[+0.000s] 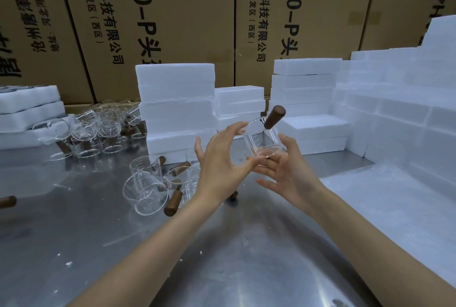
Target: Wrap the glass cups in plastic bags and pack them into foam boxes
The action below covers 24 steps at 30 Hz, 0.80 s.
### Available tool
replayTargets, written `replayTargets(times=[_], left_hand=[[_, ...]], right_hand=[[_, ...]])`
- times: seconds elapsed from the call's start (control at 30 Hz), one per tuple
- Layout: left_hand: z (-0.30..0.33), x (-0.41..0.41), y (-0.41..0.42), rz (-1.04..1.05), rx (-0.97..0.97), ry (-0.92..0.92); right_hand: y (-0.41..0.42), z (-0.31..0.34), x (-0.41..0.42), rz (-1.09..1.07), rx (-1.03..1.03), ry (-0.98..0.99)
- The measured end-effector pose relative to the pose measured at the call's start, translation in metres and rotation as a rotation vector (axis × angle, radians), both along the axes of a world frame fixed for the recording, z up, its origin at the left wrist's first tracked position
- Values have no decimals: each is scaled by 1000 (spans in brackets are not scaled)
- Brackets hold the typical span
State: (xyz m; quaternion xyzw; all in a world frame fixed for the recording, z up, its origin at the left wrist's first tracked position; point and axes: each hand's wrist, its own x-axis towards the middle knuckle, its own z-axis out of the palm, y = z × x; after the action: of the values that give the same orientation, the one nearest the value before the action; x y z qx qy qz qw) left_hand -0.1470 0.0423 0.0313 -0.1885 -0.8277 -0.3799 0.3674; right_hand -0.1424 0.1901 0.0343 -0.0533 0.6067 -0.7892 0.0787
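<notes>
Glass cup [261, 139] with a brown wooden handle [274, 113] is up in the air between the person's two hands, above the steel table [98, 245] and well short of any foam box. Their left hand [222, 161] curls round its near side with fingers spread wide, fingertips at the rim, while the right hand [287, 171] cups it from beneath, palm up, the base resting on the fingers. I can't make out a plastic bag around it, though clear film would be hard to see here. By my reckoning the job is nowhere near finished: a cluster of bare cups [158, 183] lies tipped on the table just left of the hands, and a bigger crowd [98, 131] waits further back. Closed foam boxes [176, 107] stand stacked behind, more [394, 109] banked to the right; whether any are already filled, I cannot tell.
</notes>
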Motion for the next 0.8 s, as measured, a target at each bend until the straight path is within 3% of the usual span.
replayTargets(times=[0.2,0.37,0.47,0.6,0.8], left_hand=[[-1,2,0,77,-60,47],[-1,3,2,19,-64,56],[4,6,5,-191,18,-121],[10,7,8,-408,351,-550],[-1,-3,4,-452,495,-595]], right_hand=[[0,-2,2,-98,97,157],[1,-6,0,-143,133,223],[3,-8,-3,-156,66,205],[6,-8,-7,-137,24,158],[7,-3,-7,-130,133,162]])
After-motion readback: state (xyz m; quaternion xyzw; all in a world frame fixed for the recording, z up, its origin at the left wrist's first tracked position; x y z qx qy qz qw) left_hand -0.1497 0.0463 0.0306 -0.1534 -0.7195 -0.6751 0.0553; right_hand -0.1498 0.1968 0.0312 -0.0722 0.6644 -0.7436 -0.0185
